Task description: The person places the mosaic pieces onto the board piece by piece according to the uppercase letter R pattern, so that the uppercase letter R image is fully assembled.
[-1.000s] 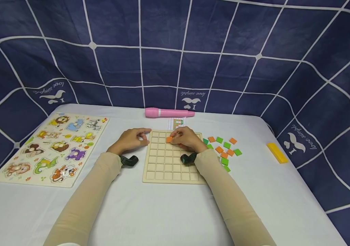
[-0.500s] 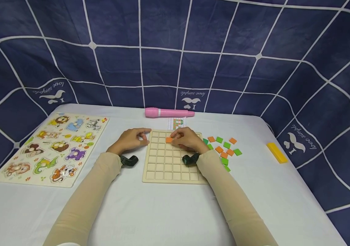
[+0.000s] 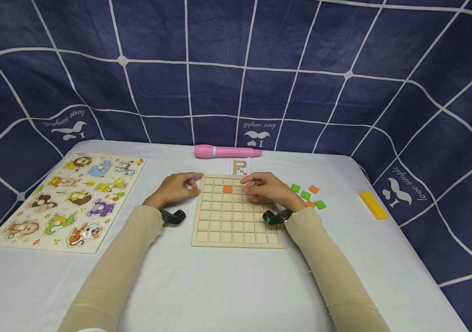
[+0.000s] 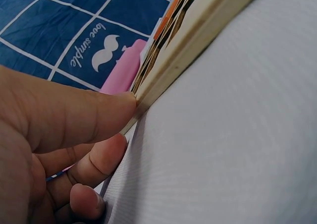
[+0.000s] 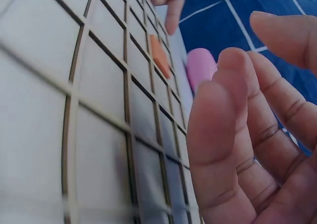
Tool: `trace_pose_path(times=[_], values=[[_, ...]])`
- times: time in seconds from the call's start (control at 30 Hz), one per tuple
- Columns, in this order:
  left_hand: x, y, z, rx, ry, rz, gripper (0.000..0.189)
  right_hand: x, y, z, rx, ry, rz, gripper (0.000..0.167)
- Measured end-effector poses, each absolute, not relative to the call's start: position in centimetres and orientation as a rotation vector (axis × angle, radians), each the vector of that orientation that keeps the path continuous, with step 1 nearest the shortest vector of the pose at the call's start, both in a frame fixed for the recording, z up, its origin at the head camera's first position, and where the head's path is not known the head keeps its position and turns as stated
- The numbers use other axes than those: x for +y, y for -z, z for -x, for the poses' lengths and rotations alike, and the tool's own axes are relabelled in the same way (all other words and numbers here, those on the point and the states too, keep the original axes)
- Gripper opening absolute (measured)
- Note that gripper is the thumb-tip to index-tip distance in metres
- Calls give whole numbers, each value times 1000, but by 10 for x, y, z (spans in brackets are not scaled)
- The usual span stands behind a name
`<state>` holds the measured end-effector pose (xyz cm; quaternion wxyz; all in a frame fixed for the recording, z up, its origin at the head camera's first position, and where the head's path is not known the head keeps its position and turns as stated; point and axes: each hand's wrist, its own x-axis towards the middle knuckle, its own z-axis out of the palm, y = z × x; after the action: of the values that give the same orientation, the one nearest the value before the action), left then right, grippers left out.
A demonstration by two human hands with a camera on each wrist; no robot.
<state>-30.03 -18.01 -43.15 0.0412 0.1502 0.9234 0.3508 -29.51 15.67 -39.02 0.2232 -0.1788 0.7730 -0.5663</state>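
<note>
The white table (image 3: pixel 227 288) bears a gridded board (image 3: pixel 232 215), puzzle (image 3: pixel 65 204) and tiles (image 3: pixel 305 195).

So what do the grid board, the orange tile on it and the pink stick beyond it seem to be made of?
Grid board: probably bare wood, matt; pale beige faces, browner grooves.
Orange tile: painted wood or plastic, I can't tell; flat, even colour.
Pink stick: likely plastic; smooth, evenly coloured surface.

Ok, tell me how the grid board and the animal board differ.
The grid board is plain pale wood divided into square cells; the animal board carries colourful animal pictures. The grid board looks smaller than the animal board. The left hand touches the grid board; no hand touches the animal board. Both lie flat on the white table.
</note>
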Motion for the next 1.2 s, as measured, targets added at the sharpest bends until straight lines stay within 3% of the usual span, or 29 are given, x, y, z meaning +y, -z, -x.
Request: trace_pose_path(times=[0.4,1.2], values=[[-180,433,301,2826,-1080,-443,61,217,384,271,2202,1609,458,48],[-181,433,302,2828,-1074,-444,62,322,402,229,2364,1526,380,39]])
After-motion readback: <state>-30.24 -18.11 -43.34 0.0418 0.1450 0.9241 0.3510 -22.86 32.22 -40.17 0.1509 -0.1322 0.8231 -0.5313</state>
